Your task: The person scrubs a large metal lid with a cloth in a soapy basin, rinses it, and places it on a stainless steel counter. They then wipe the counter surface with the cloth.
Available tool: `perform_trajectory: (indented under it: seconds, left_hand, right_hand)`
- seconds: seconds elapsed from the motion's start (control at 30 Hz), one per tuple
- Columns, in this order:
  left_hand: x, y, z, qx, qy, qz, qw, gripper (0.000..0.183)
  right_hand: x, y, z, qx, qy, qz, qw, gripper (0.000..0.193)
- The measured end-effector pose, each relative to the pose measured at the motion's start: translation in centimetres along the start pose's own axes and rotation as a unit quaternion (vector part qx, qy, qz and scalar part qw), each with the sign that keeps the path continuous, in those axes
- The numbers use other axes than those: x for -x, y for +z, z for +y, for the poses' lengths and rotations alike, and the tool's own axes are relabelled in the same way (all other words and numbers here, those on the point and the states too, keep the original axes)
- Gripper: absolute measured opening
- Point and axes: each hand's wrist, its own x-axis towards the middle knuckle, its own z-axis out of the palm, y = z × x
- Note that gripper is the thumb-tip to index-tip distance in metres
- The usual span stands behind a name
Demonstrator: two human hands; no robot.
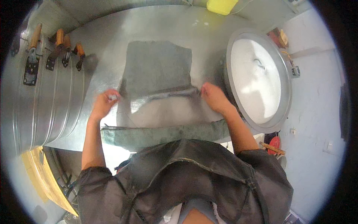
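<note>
A dark grey-green cloth (156, 67) lies spread on a shiny metal table, its near edge raised in a fold that runs between my hands. My left hand (103, 104) pinches at the cloth's near left corner, thumb and finger curled together. At the opposite near corner, my right hand (215, 98) is closed on the cloth's edge. Both hands are slightly blurred. Another strip of green-grey cloth (164, 135) lies along the table's front edge, close to my body.
A large round metal pan (257, 80) with a pale inside stands to the right. Several wooden-handled blades (33, 56) hang or rest on ridged metal at the left. A yellow object (222, 5) sits at the far edge, and a yellow panel (48, 179) stands lower left.
</note>
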Motion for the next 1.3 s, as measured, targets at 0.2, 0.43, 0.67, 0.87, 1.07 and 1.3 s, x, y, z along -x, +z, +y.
perform_trajectory:
  seconds: [0.2, 0.43, 0.67, 0.87, 1.07, 1.3]
  left_hand:
    - [0.4, 3.8, 1.6, -0.163, 0.086, 0.052, 0.981, 0.055]
    - [-9.9, 5.2, 0.4, -0.349, 0.129, 0.017, 0.928, 0.084]
    - [-7.3, 6.8, -1.3, -0.317, 0.202, 0.026, 0.927, 0.05]
    - [-6.8, 5.7, -0.6, -0.377, 0.162, 0.114, 0.905, 0.04]
    - [-7.4, 1.8, 4.0, -0.354, 0.228, 0.229, 0.878, 0.03]
    - [-6.2, 5.7, 3.9, -0.214, 0.209, 0.124, 0.946, 0.043]
  right_hand:
    - [-1.4, 3.3, -1.3, 0.064, -0.126, 0.06, 0.988, 0.04]
    - [-10.6, 2.3, -2.6, 0.21, -0.131, 0.063, 0.967, 0.052]
    - [-7.0, 5.8, -2.0, 0.08, -0.2, 0.043, 0.976, 0.035]
    - [-7.7, 4.5, -2.2, 0.057, -0.129, 0.189, 0.972, 0.012]
    - [-9.0, 0.4, -2.6, 0.065, -0.255, 0.36, 0.895, 0.012]
    - [2.1, 4.9, -0.9, -0.117, -0.133, 0.178, 0.968, 0.012]
